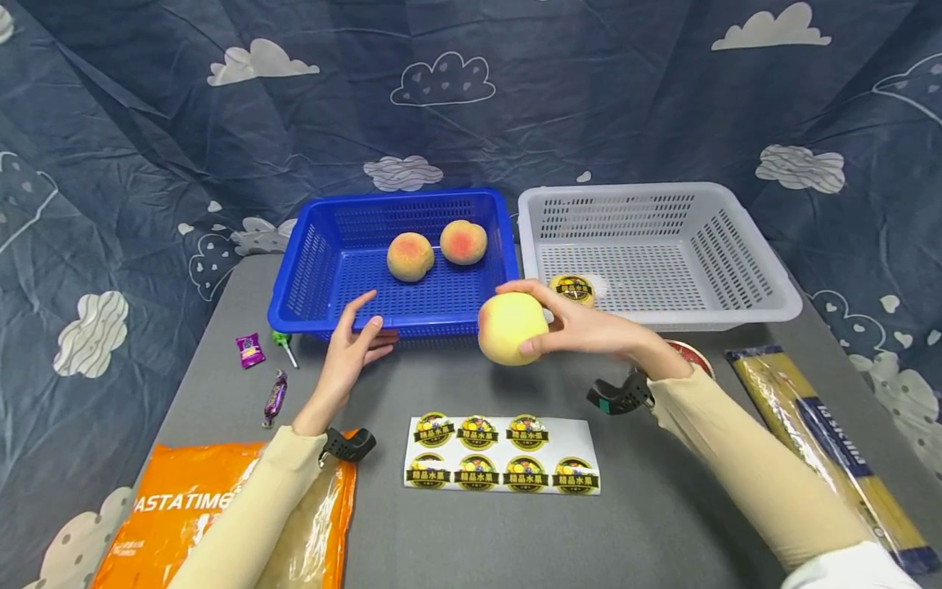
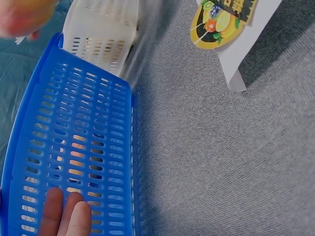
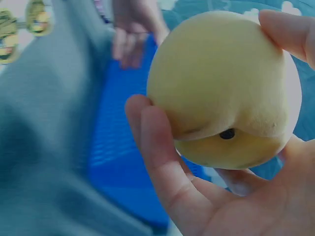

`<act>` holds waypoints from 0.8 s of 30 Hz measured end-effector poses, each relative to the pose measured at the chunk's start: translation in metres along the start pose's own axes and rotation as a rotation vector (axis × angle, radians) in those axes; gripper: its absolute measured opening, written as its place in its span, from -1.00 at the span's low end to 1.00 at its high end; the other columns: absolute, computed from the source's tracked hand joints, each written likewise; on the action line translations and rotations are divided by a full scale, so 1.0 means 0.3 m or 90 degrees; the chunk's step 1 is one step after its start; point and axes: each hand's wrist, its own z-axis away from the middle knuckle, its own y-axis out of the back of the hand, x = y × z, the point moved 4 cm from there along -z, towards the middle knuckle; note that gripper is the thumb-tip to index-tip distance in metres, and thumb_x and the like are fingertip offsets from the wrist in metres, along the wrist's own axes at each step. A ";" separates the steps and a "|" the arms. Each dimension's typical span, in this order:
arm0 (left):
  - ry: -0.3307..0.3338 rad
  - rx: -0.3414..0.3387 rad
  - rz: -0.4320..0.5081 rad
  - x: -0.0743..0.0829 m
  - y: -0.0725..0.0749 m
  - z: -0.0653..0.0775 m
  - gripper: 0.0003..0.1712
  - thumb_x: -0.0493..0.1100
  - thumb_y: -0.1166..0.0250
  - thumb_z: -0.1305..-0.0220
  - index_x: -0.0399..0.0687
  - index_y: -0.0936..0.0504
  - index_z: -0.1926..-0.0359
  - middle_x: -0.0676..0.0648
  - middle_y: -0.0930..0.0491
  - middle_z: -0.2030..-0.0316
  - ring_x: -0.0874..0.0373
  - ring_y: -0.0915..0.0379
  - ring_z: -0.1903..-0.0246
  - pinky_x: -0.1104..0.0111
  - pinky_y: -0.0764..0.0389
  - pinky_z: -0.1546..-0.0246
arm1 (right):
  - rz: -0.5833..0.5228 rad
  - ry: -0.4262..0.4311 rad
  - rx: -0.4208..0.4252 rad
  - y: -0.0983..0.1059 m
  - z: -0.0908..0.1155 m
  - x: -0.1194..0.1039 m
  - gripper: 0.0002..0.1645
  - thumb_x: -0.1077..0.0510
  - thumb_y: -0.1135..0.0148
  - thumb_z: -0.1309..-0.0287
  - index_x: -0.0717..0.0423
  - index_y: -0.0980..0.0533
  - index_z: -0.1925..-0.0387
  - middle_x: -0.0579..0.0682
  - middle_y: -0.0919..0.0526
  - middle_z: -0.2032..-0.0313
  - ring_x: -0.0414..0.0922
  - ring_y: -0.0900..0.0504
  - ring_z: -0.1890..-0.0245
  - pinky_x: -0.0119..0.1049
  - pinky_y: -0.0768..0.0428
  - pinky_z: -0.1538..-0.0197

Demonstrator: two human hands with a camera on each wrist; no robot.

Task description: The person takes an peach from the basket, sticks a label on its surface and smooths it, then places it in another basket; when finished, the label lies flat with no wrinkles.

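A yellow peach [image 1: 513,328] with a faint red blush is gripped in my right hand [image 1: 581,325], above the table just in front of the baskets. In the right wrist view my fingers and thumb curl round the peach [image 3: 221,88], and its dark stem pit shows. My left hand [image 1: 352,348] is at the front left of the blue basket [image 1: 393,328], fingers spread and loosely bent; whether they touch its wall I cannot tell. Inside that basket lie two peaches [image 1: 410,257]. The white basket [image 1: 736,317] holds a peach with a round label [image 1: 574,289], partly behind my right hand.
A sheet of round fruit stickers [image 1: 503,454] lies in the middle, its upper right spot bare. Candies [image 1: 250,350] and a lollipop [image 1: 283,339] lie at left, above an orange pasta bag [image 1: 184,483]. Spaghetti [image 1: 832,450] and a partly hidden red round thing [image 1: 692,356] are at right.
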 end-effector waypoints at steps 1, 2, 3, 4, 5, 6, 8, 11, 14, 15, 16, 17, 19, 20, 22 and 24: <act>-0.002 0.001 -0.001 0.000 0.001 0.000 -0.47 -0.09 -0.03 -0.33 0.07 -0.16 -0.29 -0.52 -0.43 0.19 -0.35 -0.40 0.13 0.08 -0.48 0.14 | -0.005 -0.004 -0.006 -0.013 0.009 0.020 -0.16 0.07 -0.31 0.02 -0.27 -0.10 -0.26 0.00 -0.17 -0.13 0.10 -0.38 0.04 -0.07 -0.48 0.15; -0.004 0.004 0.000 0.002 0.001 0.001 -0.47 -0.09 -0.03 -0.32 0.07 -0.17 -0.29 -0.52 -0.43 0.19 -0.34 -0.41 0.13 0.07 -0.48 0.14 | -0.006 -0.007 -0.011 -0.025 0.016 0.039 -0.17 0.07 -0.31 0.02 -0.26 -0.11 -0.26 0.01 -0.18 -0.13 0.10 -0.38 0.05 -0.06 -0.49 0.17; -0.006 0.006 0.002 0.003 0.001 0.001 -0.47 -0.10 -0.04 -0.32 0.06 -0.18 -0.29 -0.51 -0.43 0.19 -0.33 -0.41 0.14 0.06 -0.47 0.14 | -0.007 -0.010 -0.014 -0.035 0.021 0.061 -0.17 0.07 -0.30 0.01 -0.22 -0.11 -0.26 0.02 -0.19 -0.12 0.10 -0.39 0.07 -0.06 -0.51 0.21; -0.008 0.008 0.002 0.004 0.001 0.001 -0.47 -0.10 -0.04 -0.32 0.06 -0.18 -0.28 -0.51 -0.43 0.19 -0.32 -0.42 0.14 0.05 -0.47 0.13 | -0.006 -0.016 -0.017 -0.045 0.025 0.083 -0.18 0.08 -0.30 0.01 -0.20 -0.11 -0.26 0.04 -0.20 -0.10 0.11 -0.41 0.10 -0.04 -0.53 0.24; -0.010 0.009 0.003 0.006 0.001 0.002 -0.48 -0.10 -0.04 -0.32 0.05 -0.19 -0.28 -0.50 -0.43 0.19 -0.32 -0.42 0.14 0.04 -0.47 0.13 | -0.006 -0.023 -0.017 -0.054 0.027 0.104 -0.19 0.08 -0.30 0.00 -0.19 -0.12 -0.25 0.06 -0.21 -0.09 0.11 -0.43 0.12 -0.02 -0.54 0.27; -0.012 0.008 0.001 0.007 0.000 0.002 -0.47 -0.10 -0.04 -0.32 0.04 -0.18 -0.28 -0.51 -0.42 0.19 -0.33 -0.42 0.14 0.04 -0.46 0.13 | -0.005 -0.029 -0.015 -0.061 0.029 0.126 -0.20 0.08 -0.30 -0.01 -0.17 -0.12 -0.25 0.08 -0.23 -0.08 0.10 -0.44 0.14 -0.01 -0.54 0.30; -0.014 0.009 0.002 0.009 -0.001 0.003 -0.48 -0.11 -0.04 -0.32 0.03 -0.18 -0.28 -0.52 -0.42 0.18 -0.36 -0.40 0.13 0.04 -0.46 0.12 | -0.007 -0.041 -0.005 -0.073 0.027 0.165 -0.20 0.08 -0.29 -0.02 -0.13 -0.11 -0.26 0.12 -0.24 -0.06 0.09 -0.49 0.21 0.02 -0.55 0.34; -0.013 0.009 0.000 0.009 -0.002 0.004 -0.48 -0.12 -0.03 -0.33 0.01 -0.18 -0.28 -0.54 -0.42 0.18 -0.38 -0.37 0.12 0.05 -0.46 0.13 | -0.006 -0.049 0.026 -0.089 0.015 0.209 -0.19 0.08 -0.28 -0.03 -0.12 -0.10 -0.26 0.19 -0.25 -0.03 0.08 -0.57 0.34 0.02 -0.56 0.37; -0.013 0.012 -0.002 0.009 0.000 0.005 -0.49 -0.13 -0.03 -0.33 0.00 -0.19 -0.28 -0.54 -0.43 0.19 -0.37 -0.39 0.13 0.05 -0.47 0.13 | 0.022 -0.041 0.061 -0.102 -0.001 0.236 -0.18 0.05 -0.28 -0.03 -0.07 -0.09 -0.27 0.25 -0.27 -0.01 0.07 -0.60 0.47 -0.02 -0.57 0.43; -0.014 0.011 -0.004 0.009 0.000 0.006 -0.49 -0.13 -0.03 -0.33 0.00 -0.19 -0.28 -0.54 -0.43 0.19 -0.36 -0.40 0.13 0.06 -0.47 0.13 | 0.036 -0.037 0.070 -0.105 -0.007 0.242 -0.18 0.04 -0.28 -0.03 -0.05 -0.09 -0.27 0.26 -0.29 0.00 0.06 -0.60 0.50 -0.05 -0.57 0.45; -0.016 0.010 -0.005 0.009 0.000 0.007 -0.49 -0.12 -0.03 -0.33 0.00 -0.19 -0.28 -0.54 -0.43 0.18 -0.34 -0.41 0.13 0.06 -0.47 0.13 | 0.048 -0.035 0.077 -0.108 -0.010 0.247 -0.17 0.02 -0.28 -0.03 -0.03 -0.09 -0.28 0.27 -0.30 0.02 0.05 -0.60 0.53 -0.06 -0.57 0.47; -0.017 0.010 -0.005 0.009 0.000 0.007 -0.48 -0.12 -0.03 -0.33 0.01 -0.19 -0.28 -0.54 -0.43 0.18 -0.34 -0.41 0.13 0.07 -0.47 0.13 | 0.058 -0.034 0.082 -0.110 -0.012 0.250 -0.17 0.01 -0.28 -0.03 -0.01 -0.09 -0.28 0.28 -0.31 0.03 0.05 -0.60 0.54 -0.08 -0.57 0.49; -0.020 0.008 -0.011 0.008 -0.001 0.006 -0.48 -0.11 -0.04 -0.32 0.01 -0.19 -0.28 -0.54 -0.43 0.18 -0.33 -0.41 0.13 0.09 -0.48 0.14 | 0.070 -0.033 0.079 -0.110 -0.015 0.254 -0.16 0.02 -0.27 -0.04 0.05 -0.07 -0.28 0.30 -0.32 0.05 0.06 -0.59 0.57 -0.08 -0.57 0.52; -0.021 0.008 -0.013 0.006 -0.001 0.006 -0.48 -0.10 -0.04 -0.32 0.01 -0.19 -0.28 -0.53 -0.43 0.17 -0.32 -0.42 0.13 0.10 -0.49 0.14 | 0.073 -0.035 0.074 -0.109 -0.014 0.254 -0.16 0.02 -0.26 -0.05 0.06 -0.06 -0.29 0.31 -0.33 0.06 0.07 -0.59 0.57 -0.07 -0.56 0.52; -0.021 0.010 -0.014 0.005 -0.001 0.005 -0.49 -0.10 -0.04 -0.32 -0.01 -0.21 -0.26 -0.53 -0.44 0.18 -0.30 -0.43 0.14 0.11 -0.50 0.15 | 0.064 -0.037 0.061 -0.106 -0.008 0.253 -0.15 0.05 -0.25 -0.07 0.08 -0.03 -0.30 0.32 -0.32 0.07 0.09 -0.59 0.55 -0.06 -0.56 0.51; -0.022 0.009 -0.019 0.004 -0.001 0.004 -0.48 -0.08 -0.04 -0.32 -0.08 -0.21 -0.25 -0.53 -0.45 0.18 -0.30 -0.44 0.14 0.12 -0.50 0.15 | 0.063 -0.032 0.050 -0.102 -0.001 0.252 -0.14 0.08 -0.24 -0.08 0.10 -0.01 -0.30 0.33 -0.31 0.06 0.10 -0.59 0.54 -0.05 -0.56 0.51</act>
